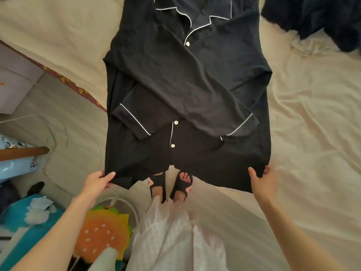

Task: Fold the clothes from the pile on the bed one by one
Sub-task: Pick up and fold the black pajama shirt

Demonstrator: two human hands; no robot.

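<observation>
Nearest me: pale dotted white skirt fabric at bottom centre, my feet in dark open-toe slippers just past it on the floor. Bottom left, a burger-shaped orange and yellow plush cushion sits in a round white wire basket.

Left hand pinches the near left hem corner of the black button-front pyjama shirt with white piping, thumb on top of the cloth, fingers under. Right hand grips the near right hem corner, thumb and fingers curled round the edge; it's a bit blurred. Hands are wide apart, one at each bottom corner, hem stretched between them and hanging off the bed edge above my feet.

The shirt lies front up, collar away from me, running from my hands out across the cream wrinkled bed sheet. Both long sleeves are folded in across the chest and cross each other, white-piped cuffs pointing toward me just above the two lower white buttons. One more button shows below the collar.

Far right, well apart from the shirt, a heap of dark navy clothes lies on the sheet. Far left, a red patterned bed trim runs along the mattress edge.
</observation>
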